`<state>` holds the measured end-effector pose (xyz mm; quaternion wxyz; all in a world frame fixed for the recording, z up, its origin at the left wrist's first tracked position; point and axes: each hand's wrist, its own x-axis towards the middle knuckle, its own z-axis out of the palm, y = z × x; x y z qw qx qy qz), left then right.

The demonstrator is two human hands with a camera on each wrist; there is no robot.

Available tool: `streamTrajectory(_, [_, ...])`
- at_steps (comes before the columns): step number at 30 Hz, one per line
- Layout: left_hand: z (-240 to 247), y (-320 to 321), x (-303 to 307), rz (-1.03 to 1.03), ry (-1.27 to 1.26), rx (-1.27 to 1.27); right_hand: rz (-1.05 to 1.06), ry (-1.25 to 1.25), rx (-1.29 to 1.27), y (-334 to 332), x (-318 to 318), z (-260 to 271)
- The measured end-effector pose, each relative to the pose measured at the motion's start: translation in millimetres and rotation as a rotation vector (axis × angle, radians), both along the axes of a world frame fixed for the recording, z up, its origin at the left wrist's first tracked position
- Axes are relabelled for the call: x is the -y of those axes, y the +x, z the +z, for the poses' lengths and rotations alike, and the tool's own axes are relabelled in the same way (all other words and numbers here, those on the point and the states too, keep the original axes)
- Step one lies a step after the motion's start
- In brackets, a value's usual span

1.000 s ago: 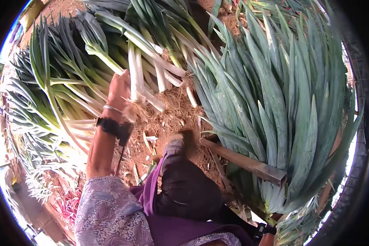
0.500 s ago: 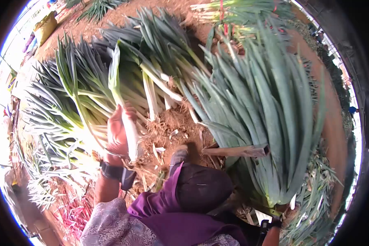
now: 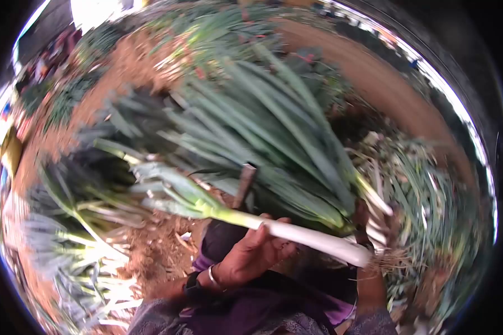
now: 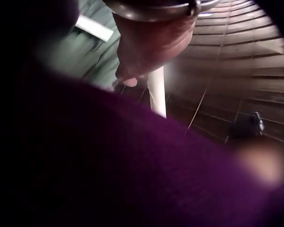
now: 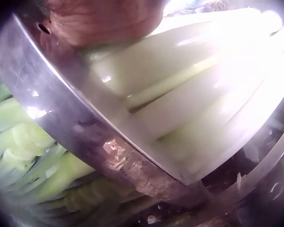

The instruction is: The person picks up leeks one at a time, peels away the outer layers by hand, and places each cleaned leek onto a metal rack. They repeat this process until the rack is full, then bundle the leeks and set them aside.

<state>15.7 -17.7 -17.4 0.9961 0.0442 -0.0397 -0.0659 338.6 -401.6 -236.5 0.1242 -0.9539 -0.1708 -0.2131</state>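
Note:
My left hand [image 3: 254,257] holds one leek [image 3: 318,241] crosswise before the body, thumb over the stalk and fingers beneath. The leek's white root end points right and its green leaves left. In the left wrist view that hand [image 4: 151,47] shows beside the white stalk [image 4: 156,90], partly behind purple cloth [image 4: 132,156]. My right hand [image 3: 362,216] is at the base of a big leek bundle [image 3: 262,145]. In the right wrist view, part of it [image 5: 104,21] lies over white stalks [image 5: 180,97] beside a curved metal band [image 5: 80,118]; its fingers are hidden.
A square bar [image 3: 244,187] sticks up by the bundle. More leeks [image 3: 84,229] lie spread on the ground at left, and loose green leaves [image 3: 430,195] at right. Farther off are tied bunches [image 3: 218,42] and bare brown soil [image 3: 369,56].
My left hand has lifted the leek off the left pile and swung it right, turning it from upright to crosswise. The head view has turned right; my right hand remains at the bundle's base.

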Motion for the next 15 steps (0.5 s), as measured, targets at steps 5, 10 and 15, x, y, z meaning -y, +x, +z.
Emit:
streamTrajectory(5, [-4, -1, 35, -0.142, 0.149, -0.147, -0.036, 0.137, -0.032, -33, -40, 44])
streamTrajectory(10, [10, 6, 43, -0.291, 0.46, -0.314, -0.016, 0.206, -0.059, -43, -55, 66])
streamTrajectory(15, [25, -4, -1, 0.167, 1.46, -0.172, 0.131, 0.117, 0.037, -53, -52, 76])
